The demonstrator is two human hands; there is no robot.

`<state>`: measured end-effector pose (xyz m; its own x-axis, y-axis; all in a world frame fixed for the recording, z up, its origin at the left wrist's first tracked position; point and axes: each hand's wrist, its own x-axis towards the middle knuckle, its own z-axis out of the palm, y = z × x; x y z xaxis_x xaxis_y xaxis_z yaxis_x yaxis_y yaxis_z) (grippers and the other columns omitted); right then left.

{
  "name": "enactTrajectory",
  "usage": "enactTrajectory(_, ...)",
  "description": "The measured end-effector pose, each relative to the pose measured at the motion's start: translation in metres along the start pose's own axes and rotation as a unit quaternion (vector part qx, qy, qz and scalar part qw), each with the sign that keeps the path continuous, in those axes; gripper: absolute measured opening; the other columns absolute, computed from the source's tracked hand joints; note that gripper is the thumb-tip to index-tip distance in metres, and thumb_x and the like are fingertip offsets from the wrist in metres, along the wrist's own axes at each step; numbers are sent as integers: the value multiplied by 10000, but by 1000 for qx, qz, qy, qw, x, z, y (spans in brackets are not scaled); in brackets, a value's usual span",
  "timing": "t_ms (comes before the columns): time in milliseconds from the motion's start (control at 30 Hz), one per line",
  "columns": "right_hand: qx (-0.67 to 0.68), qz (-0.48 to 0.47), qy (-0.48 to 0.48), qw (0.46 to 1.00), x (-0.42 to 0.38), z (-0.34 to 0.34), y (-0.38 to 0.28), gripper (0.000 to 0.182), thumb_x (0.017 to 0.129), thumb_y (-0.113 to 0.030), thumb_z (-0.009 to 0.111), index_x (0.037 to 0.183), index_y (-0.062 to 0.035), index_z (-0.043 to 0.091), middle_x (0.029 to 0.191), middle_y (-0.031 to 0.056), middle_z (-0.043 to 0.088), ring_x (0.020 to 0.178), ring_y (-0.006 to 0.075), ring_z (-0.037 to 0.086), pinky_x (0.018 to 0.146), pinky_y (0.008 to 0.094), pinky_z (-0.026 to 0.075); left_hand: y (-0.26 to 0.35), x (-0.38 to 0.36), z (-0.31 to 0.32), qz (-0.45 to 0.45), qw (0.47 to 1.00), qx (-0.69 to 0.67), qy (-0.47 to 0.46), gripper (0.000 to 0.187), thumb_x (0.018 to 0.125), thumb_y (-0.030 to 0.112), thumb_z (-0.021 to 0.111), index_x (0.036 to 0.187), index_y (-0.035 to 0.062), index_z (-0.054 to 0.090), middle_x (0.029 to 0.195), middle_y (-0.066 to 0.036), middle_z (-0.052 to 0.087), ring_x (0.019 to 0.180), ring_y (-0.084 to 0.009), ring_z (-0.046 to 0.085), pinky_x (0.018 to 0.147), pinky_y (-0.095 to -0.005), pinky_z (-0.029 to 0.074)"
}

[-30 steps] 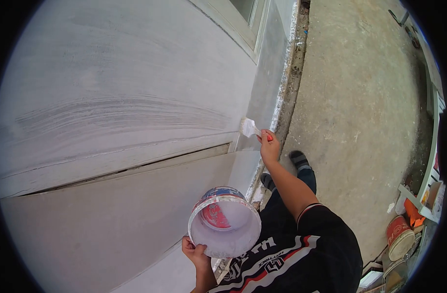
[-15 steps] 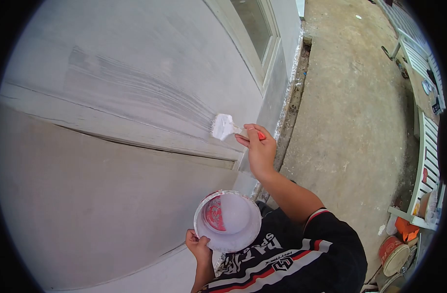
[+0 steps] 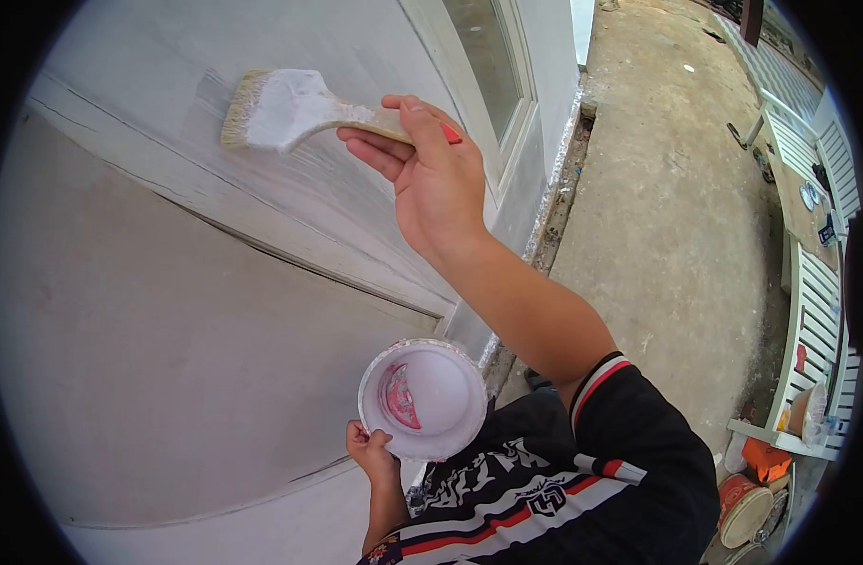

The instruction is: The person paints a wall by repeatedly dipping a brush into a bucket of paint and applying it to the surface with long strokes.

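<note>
My right hand (image 3: 430, 169) is closed around the handle of a wide paintbrush (image 3: 285, 108) whose head is coated in white paint. Its pale bristles point left, close to the light grey wall (image 3: 290, 38), where a darker streaky patch shows by the tips. Lower down, my left hand (image 3: 373, 450) grips the rim of a round paint bucket (image 3: 450, 447), thumb over the edge. White paint (image 3: 446, 391) lies inside, and a bare reddish area shows on the bucket's inner left side. The bucket is tilted, its mouth facing the camera, in front of my black shirt.
A framed window (image 3: 493, 66) is set in the wall, with a long ledge crack (image 3: 290, 252) below the painted band. Concrete ground (image 3: 658, 226) runs along the right. White slatted benches (image 3: 813, 311) stand there, with a paint tub (image 3: 744, 513) and an orange item (image 3: 766, 460) near them.
My right hand has carried the brush up and left along the wall, nearer the camera. The bucket in my left hand has shifted slightly up and left. Streaks on the wall look fainter.
</note>
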<state>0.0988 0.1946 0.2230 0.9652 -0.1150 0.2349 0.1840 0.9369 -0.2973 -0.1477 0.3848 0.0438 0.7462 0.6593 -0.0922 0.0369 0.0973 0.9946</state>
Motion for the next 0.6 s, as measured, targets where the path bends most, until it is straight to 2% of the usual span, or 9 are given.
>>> enactTrajectory(200, 28, 71, 39, 996, 0, -86, 41, 283, 911, -216, 462, 1052, 29, 467, 973, 223, 581, 909, 324, 608, 803, 344, 513, -1, -2, 6, -3, 999, 14, 31, 218, 507, -87, 463, 659, 51, 391, 609, -10, 451, 525, -85, 398, 513, -206, 335)
enactTrajectory(300, 37, 116, 77, 990, -20, -160, 63, 288, 913, -186, 457, 1065, 58, 461, 1024, 233, 565, 931, 326, 602, 801, 355, 512, -2, -5, 7, -14, 998, 37, 48, 219, 497, -74, 466, 658, 52, 389, 602, -6, 446, 522, -84, 395, 512, -207, 335)
enactTrajectory(467, -3, 183, 176, 967, -62, -287, 86, 283, 909, -170, 465, 1076, 59, 461, 1019, 227, 567, 919, 325, 607, 793, 343, 518, -10, -4, 21, -20, 996, 57, 66, 222, 469, -43, 461, 651, 54, 378, 598, -11, 440, 520, -97, 397, 519, -218, 355)
enactTrajectory(500, -11, 199, 197, 960, -74, -313, 91, 280, 908, -164, 466, 1078, 59, 461, 1018, 226, 567, 915, 324, 609, 789, 339, 520, -17, -5, 12, -23, 994, 95, 53, 262, 452, 5, 441, 703, 51, 381, 670, -56, 497, 592, -142, 474, 618, -247, 431)
enactTrajectory(600, -30, 224, 259, 939, -104, -398, 109, 278, 898, -146, 487, 1076, 66, 461, 1020, 220, 566, 902, 317, 614, 780, 340, 528, -27, -7, 27, -28, 991, 117, 62, 283, 436, 27, 448, 710, 48, 378, 688, -62, 500, 611, -161, 484, 631, -258, 439)
